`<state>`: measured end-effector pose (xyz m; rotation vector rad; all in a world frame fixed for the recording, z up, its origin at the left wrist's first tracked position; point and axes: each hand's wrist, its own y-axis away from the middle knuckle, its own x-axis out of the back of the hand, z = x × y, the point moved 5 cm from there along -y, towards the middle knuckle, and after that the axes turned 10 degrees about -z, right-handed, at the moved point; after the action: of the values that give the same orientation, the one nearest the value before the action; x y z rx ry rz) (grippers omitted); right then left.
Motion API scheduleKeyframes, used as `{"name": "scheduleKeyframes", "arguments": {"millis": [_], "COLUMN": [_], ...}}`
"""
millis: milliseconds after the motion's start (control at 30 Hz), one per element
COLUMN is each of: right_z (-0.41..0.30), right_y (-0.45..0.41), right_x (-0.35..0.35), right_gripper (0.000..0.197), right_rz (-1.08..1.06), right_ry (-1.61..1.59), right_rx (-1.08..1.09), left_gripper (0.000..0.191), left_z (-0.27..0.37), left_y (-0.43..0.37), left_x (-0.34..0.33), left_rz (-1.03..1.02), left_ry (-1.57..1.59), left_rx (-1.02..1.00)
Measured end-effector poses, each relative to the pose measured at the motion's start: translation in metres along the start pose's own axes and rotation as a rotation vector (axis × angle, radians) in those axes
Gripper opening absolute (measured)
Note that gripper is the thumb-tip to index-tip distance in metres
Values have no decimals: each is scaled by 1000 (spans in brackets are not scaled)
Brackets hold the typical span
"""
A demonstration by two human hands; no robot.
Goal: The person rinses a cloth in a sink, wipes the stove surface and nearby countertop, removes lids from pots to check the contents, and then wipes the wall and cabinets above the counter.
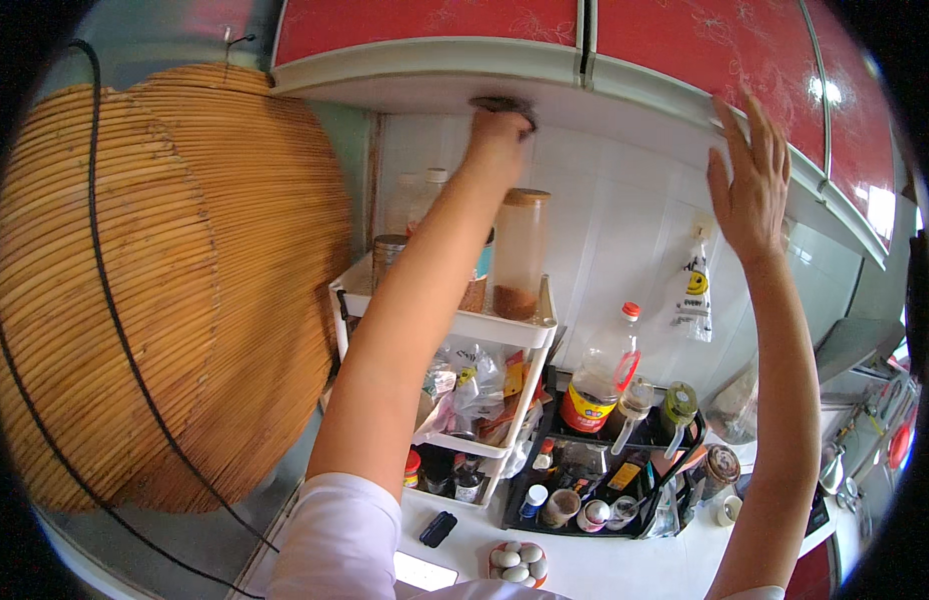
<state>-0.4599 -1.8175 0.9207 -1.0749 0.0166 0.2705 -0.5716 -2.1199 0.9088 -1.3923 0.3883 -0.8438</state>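
My left hand (500,144) is raised and closed around a dark, blurred cloth-like thing (502,103). It presses up against the pale underside (427,88) of a wall cabinet, as far as the blur lets me tell. The cabinet has glossy red doors (689,45) with a pale floral pattern. On the right, my right hand (753,176) is up with fingers spread, at the cabinet's lower front edge (652,94). It holds nothing, and whether the fingertips touch the door is unclear.
Below my left forearm stands a white tiered shelf (547,330) with a tall wooden-lidded jar (518,255). A black rack (569,525) holds an oil bottle (596,382) and seasoning jars. Eggs fill a red bowl (518,564). Round reed mats (172,300) hang left, behind a black cable (108,277).
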Motion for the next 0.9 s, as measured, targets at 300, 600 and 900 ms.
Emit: {"name": "scheduleKeyframes", "arguments": {"millis": [300,600,900], "right_z": [60,64,61], "right_y": [43,55,53], "right_x": [5,-9,2], "right_gripper": [62,61,57], "right_rz": [-80,45,18], "right_ry": [112,60,-44], "right_rx": [-49,-178,-112], "left_gripper": [18,18,18], "left_z": [-130,30,-16], "left_y": [-36,-28,-46], "left_x": [12,-131,-133], "left_rz": [229,-257,65], "left_ry": [-181,-202,-270], "left_rx": [5,-234,-36]}}
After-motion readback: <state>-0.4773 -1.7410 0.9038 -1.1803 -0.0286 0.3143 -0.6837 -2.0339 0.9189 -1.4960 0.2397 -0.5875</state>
